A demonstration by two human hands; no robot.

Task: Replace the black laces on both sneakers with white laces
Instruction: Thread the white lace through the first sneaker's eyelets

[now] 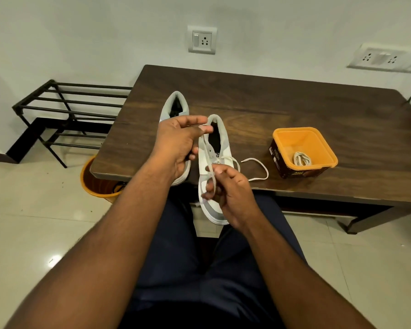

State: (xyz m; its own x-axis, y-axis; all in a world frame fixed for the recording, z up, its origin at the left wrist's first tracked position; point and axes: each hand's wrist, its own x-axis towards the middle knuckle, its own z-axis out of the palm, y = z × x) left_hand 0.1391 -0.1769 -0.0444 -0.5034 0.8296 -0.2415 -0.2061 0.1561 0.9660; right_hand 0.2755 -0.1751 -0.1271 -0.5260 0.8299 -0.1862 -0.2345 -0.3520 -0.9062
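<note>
Presently, left hand [178, 141] and right hand [228, 188] each pinch the white lace [256, 167] over the near sneaker [220, 148], which overhangs the tabletop's [294, 100] front edge; second sneaker [175, 105] beside it.

Grey-and-white sneakers [217, 148], white flat laces [256, 168], orange plastic tub [304, 141] with brown label, dark wood-grain table [294, 103], black metal rack [64, 108].

Two sneakers stand side by side on the table [294, 110]: the left sneaker [175, 105] sits further back, and the right sneaker [220, 148] overhangs the near edge. A lace [259, 169] trails from the right sneaker onto the table toward the tub [304, 148], which holds a coiled lace [301, 159]. A rack [64, 110] stands on the floor left of the table, and a bin [93, 181] sits below the table's near-left corner.
</note>
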